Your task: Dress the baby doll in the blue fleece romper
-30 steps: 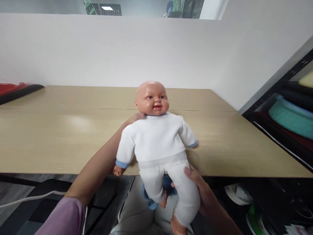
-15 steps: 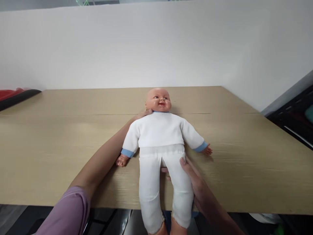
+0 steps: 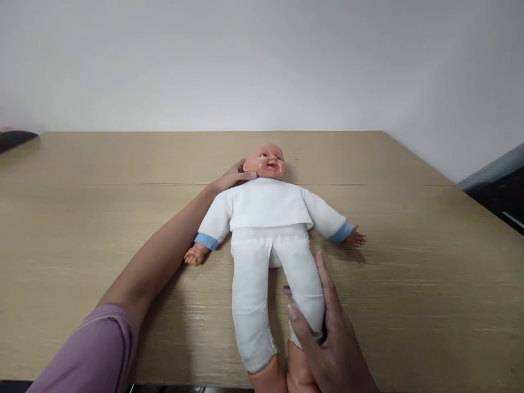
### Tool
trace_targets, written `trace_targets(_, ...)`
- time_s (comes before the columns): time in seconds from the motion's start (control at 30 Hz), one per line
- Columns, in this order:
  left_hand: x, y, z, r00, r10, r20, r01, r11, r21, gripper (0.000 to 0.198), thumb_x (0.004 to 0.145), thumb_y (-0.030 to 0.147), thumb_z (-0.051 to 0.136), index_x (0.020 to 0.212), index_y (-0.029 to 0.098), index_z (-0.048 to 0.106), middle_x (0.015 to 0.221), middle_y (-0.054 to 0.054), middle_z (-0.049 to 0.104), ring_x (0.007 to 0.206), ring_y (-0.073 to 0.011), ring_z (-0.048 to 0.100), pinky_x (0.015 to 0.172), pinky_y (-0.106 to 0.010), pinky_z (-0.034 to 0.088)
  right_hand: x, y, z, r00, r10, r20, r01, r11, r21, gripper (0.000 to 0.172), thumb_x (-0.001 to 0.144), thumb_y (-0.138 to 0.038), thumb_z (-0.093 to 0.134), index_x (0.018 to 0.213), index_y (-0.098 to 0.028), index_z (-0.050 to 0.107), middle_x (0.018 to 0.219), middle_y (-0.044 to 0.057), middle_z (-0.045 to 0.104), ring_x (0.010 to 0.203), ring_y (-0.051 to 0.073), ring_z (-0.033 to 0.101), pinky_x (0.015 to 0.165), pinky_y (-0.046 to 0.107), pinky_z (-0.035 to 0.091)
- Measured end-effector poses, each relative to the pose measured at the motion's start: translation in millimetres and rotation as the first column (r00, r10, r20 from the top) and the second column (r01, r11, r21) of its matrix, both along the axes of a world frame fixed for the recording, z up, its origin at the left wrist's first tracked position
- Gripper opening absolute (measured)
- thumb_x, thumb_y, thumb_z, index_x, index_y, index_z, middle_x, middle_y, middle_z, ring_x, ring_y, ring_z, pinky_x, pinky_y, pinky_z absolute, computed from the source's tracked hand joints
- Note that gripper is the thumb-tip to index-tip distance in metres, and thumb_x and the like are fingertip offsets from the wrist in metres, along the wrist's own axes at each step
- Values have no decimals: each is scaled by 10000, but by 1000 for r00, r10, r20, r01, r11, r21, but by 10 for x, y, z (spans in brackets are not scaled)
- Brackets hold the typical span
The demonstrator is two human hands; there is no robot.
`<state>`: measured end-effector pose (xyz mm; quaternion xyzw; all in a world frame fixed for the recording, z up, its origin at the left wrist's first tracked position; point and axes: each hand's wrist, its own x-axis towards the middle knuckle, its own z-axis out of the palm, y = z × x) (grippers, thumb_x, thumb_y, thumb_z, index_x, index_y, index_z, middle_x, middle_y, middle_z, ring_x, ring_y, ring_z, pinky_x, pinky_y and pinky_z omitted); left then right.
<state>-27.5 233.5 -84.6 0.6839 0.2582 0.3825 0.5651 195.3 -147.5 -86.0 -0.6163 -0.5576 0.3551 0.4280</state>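
A baby doll (image 3: 270, 207) lies on its back on the wooden table, head at the far end and legs toward me. It wears a white top with blue cuffs and white trousers. My left hand (image 3: 239, 173) is closed about the doll's neck and the back of its head, thumb at the neck and some fingers hidden behind. Around the doll's leg on the right side is my right hand (image 3: 333, 333). Its thumb lies over the lower leg, one finger runs along the outer side, and a fingertip shows between the legs.
The wooden table (image 3: 409, 262) ends at a pale wall (image 3: 229, 65) behind. A dark object (image 3: 18, 141) stands at the far left edge, and a dark case-like object (image 3: 501, 188) is beyond the right edge.
The doll has come down onto the table, its legs now over the tabletop. My right hand has slid from the thigh down toward the knee. The camera view has shifted too.
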Motion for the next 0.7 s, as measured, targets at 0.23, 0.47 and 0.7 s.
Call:
trace_targets(0.23, 18, -20, 30, 995, 99, 11, -98, 995, -17, 1124, 655, 573, 984, 1593, 185, 502, 1677, -190, 548, 1587, -480, 453, 1305, -563, 394, -121, 73, -12, 952, -94, 292, 32, 977, 212, 798, 1074, -450, 607, 1776, -315, 252, 1714, 153, 506, 1524, 440, 532, 1185, 669, 490)
trace_targets(0.47, 30, 50, 23, 997, 74, 8, -74, 996, -48, 1103, 655, 564, 978, 1589, 186, 527, 1687, -189, 536, 1605, -466, 434, 1344, -587, 329, -126, 150, -19, 912, -173, 371, 56, 951, 305, 736, 1085, -497, 593, 1731, -239, 353, 1630, 183, 586, 1466, 421, 552, 1209, 685, 426)
trace_targets(0.7, 14, 35, 72, 994, 105, -20, -106, 993, -60, 1233, 643, 576, 996, 1682, 217, 437, 1727, -203, 478, 1610, -445, 433, 1322, -580, 369, -84, 200, 11, 955, -143, 259, 78, 967, 244, 658, 1127, -515, 457, 1711, -221, 382, 1697, 176, 511, 1583, 370, 442, 1281, 653, 350)
